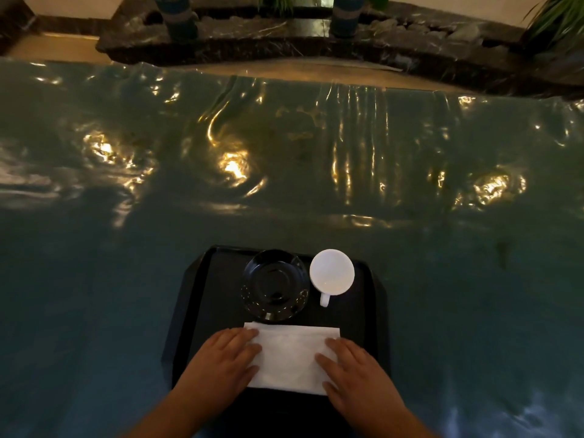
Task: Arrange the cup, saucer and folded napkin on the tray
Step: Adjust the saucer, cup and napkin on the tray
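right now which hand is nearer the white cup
Right. The right hand lies flat on the napkin's right end, below the cup and almost in line with it. The left hand presses the left end, further off.

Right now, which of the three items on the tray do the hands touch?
The white folded napkin: left hand and right hand rest flat on its ends. The black saucer and white cup sit untouched.

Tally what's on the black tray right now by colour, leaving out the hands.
White: 2, the round white ceramic cup and the folded white paper napkin
Black: 1, the glossy round black saucer
Total: 3
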### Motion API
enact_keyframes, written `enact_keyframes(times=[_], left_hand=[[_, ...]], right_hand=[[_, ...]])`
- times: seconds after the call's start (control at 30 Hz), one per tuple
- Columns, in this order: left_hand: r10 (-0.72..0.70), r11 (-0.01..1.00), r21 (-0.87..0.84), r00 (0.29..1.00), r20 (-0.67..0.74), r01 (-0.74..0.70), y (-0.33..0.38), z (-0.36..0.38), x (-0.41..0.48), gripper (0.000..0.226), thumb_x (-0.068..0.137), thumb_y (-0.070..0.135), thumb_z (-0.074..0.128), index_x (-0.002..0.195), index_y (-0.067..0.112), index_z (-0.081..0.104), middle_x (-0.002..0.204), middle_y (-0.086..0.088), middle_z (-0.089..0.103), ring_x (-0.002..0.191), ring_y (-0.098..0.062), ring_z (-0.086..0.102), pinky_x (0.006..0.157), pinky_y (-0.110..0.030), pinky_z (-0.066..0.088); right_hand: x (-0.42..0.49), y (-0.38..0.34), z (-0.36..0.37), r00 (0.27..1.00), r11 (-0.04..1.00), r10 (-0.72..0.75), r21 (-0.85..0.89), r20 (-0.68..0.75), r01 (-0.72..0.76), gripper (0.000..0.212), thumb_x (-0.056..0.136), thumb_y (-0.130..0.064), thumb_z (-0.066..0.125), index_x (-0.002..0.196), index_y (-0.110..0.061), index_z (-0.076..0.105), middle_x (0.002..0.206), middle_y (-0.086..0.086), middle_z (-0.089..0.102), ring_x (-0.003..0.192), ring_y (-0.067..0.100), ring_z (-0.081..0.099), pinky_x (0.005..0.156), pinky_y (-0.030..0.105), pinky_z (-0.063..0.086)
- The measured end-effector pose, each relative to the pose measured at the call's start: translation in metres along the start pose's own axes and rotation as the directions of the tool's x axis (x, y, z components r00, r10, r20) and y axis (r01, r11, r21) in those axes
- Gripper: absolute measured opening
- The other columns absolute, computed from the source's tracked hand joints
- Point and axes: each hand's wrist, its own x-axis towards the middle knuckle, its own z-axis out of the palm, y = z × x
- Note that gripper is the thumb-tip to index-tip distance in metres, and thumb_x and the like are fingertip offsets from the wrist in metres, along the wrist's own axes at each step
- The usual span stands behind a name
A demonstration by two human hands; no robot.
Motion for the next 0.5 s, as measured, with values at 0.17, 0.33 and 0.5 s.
enact_keyframes(times=[0.17,0.33,0.5], left_hand=[[-0.089,0.996,0.005,0.991,0.103,0.089,0.000,-0.005,0.003,0.036,0.089,0.046,0.056,0.113,0.028,0.074,0.134,0.001,0.068,0.114,-0.020,0.067,0.105,-0.036,0.034],[-0.155,0.988,0.001,0.973,0.170,0.157,-0.005,-0.012,0.005,0.038,0.091,0.048,0.051,0.118,0.031,0.072,0.139,0.004,0.065,0.119,-0.018,0.065,0.110,-0.037,0.030],[-0.186,0.982,-0.008,0.964,0.192,0.191,-0.012,-0.015,0.007,0.040,0.090,0.048,0.049,0.118,0.031,0.072,0.138,0.004,0.065,0.119,-0.018,0.066,0.111,-0.038,0.028]], right_hand=[[0.008,-0.003,-0.005,0.998,0.998,0.056,0.009,0.021,-0.056,0.048,0.082,-0.050,0.059,0.125,-0.033,0.069,0.137,0.004,0.066,0.121,0.025,0.065,0.099,0.043,0.055],[0.018,-0.003,-0.008,0.995,0.996,0.083,0.030,0.046,-0.084,0.047,0.085,-0.048,0.060,0.129,-0.032,0.065,0.142,0.005,0.062,0.125,0.028,0.063,0.101,0.046,0.055],[0.026,-0.005,-0.010,0.995,0.996,0.088,0.028,0.056,-0.090,0.048,0.088,-0.049,0.057,0.133,-0.035,0.060,0.147,0.003,0.059,0.130,0.027,0.060,0.105,0.046,0.052]])
